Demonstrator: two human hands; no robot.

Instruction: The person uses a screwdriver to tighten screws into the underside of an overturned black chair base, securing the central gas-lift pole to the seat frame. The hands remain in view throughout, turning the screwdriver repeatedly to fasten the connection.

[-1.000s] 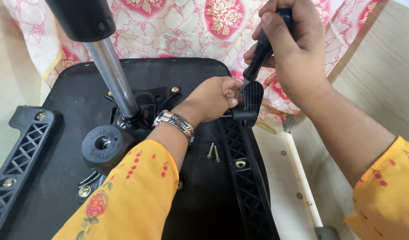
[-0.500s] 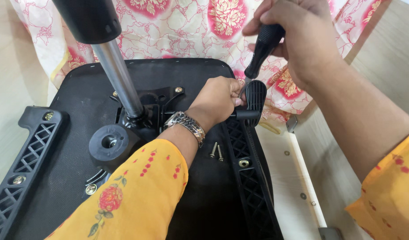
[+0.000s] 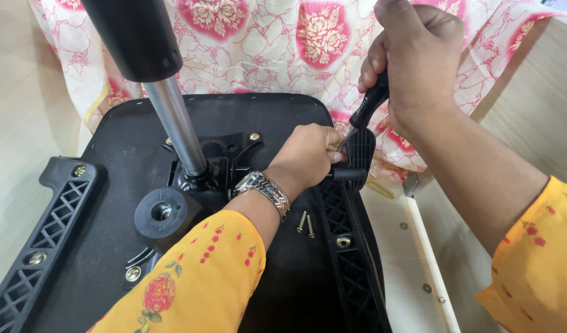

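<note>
An upturned black office chair seat [image 3: 111, 142] lies before me with its gas cylinder [image 3: 175, 123] standing up from the centre mechanism. My right hand [image 3: 419, 55] grips the black handle of a screwdriver [image 3: 368, 108], its tip angled down at the top of the right armrest bracket [image 3: 351, 246]. My left hand [image 3: 305, 157], with a metal watch on the wrist, is closed around the bracket's upper end next to the screwdriver tip. Two loose screws [image 3: 305, 222] lie on the seat just below my left wrist.
A left armrest bracket [image 3: 43, 234] is fixed on the seat's left side. A round black knob [image 3: 163, 213] sits by the cylinder base. Pink floral cloth [image 3: 277, 43] lies under the seat's far edge. A pale wooden board [image 3: 413, 271] runs along the right.
The view has shifted slightly; my right hand with the screwdriver has risen a little and tilted. My left hand stays closed on the bracket's upper end.
</note>
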